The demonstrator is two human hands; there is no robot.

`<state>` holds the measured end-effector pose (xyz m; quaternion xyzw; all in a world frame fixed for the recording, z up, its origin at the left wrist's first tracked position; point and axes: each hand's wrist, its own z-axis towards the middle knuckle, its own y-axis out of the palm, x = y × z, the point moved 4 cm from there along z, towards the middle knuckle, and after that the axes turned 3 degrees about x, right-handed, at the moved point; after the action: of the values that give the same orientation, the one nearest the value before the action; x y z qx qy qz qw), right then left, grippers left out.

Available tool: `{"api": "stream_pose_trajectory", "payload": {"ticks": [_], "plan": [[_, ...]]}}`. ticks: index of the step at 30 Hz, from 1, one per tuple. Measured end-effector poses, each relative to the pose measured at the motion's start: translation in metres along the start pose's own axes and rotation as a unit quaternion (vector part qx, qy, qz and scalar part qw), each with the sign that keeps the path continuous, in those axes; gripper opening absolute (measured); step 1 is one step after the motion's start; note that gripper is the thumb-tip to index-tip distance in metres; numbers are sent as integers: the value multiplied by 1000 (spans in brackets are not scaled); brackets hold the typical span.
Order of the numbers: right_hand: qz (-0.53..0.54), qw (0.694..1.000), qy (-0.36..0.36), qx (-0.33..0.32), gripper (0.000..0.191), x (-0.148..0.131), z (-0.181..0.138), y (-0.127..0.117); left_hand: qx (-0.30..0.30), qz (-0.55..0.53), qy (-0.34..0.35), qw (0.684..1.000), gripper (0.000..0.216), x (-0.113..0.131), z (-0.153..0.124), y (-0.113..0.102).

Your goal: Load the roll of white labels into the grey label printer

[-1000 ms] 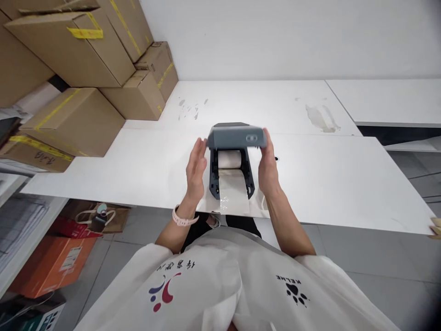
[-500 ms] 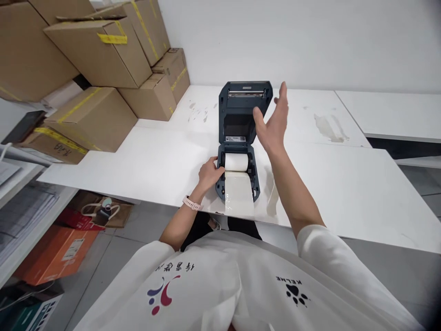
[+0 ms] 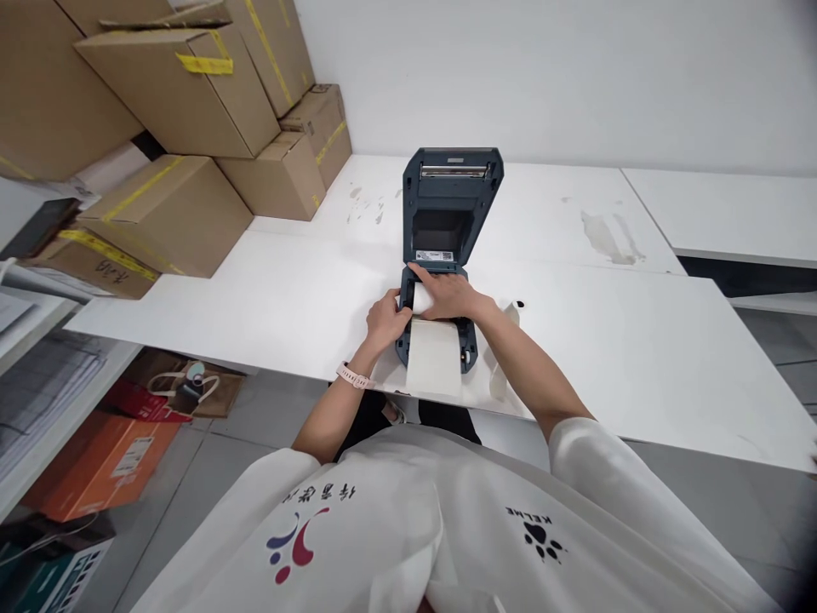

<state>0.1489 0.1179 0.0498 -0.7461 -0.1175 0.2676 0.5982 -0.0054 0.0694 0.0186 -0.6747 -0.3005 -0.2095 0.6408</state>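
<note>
A dark grey label printer (image 3: 449, 204) stands on the white table (image 3: 606, 340) with its lid swung up and back. Inside lies a white paper roll (image 3: 422, 298), and a strip of its paper (image 3: 435, 366) runs out over the table's front edge. My right hand (image 3: 448, 295) lies over the roll, fingers curled on it. At the printer's left side my left hand (image 3: 385, 323) has its fingers against the roll's end. A pink watch (image 3: 352, 375) is on my left wrist.
Cardboard boxes (image 3: 191, 111) with yellow tape are stacked at the back left of the table. More boxes and a bag (image 3: 185, 387) sit on the floor at the left. A second white table (image 3: 734, 209) stands at the right. Stains (image 3: 603, 230) mark the tabletop behind the printer.
The printer's lid went from half shut to fully open. My right hand let go of the lid and came down onto the roll. My left hand moved to the roll's left end.
</note>
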Motion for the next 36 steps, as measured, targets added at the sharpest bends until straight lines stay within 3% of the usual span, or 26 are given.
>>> {"api": "stream_pose_trajectory", "payload": {"ticks": [3,6,10,15,19,23,27,31,36], "plan": [[149,986,-66,18,113,8,-18,-16,1,-23,5,1000,53,-3,1,2],[295,945,-123,64,97,27,-51,-44,3,-35,11,999,55,-7,2,3],[414,887,-55,196,89,86,-80,-66,4,-59,14,998,57,-9,2,5],[462,816,85,337,88,180,-68,-43,6,-82,7,997,58,-9,1,6],[483,780,166,363,84,221,-44,-7,10,-92,0,996,57,-8,1,6],[504,752,219,364,90,228,-34,19,14,-98,1,995,57,-10,2,7],[506,750,207,373,95,229,-51,32,18,-104,9,994,57,-11,2,7],[517,747,195,371,69,218,-100,48,7,-125,11,992,59,-11,1,7],[518,826,127,180,52,164,-135,62,8,-131,12,991,57,-12,2,9]]}}
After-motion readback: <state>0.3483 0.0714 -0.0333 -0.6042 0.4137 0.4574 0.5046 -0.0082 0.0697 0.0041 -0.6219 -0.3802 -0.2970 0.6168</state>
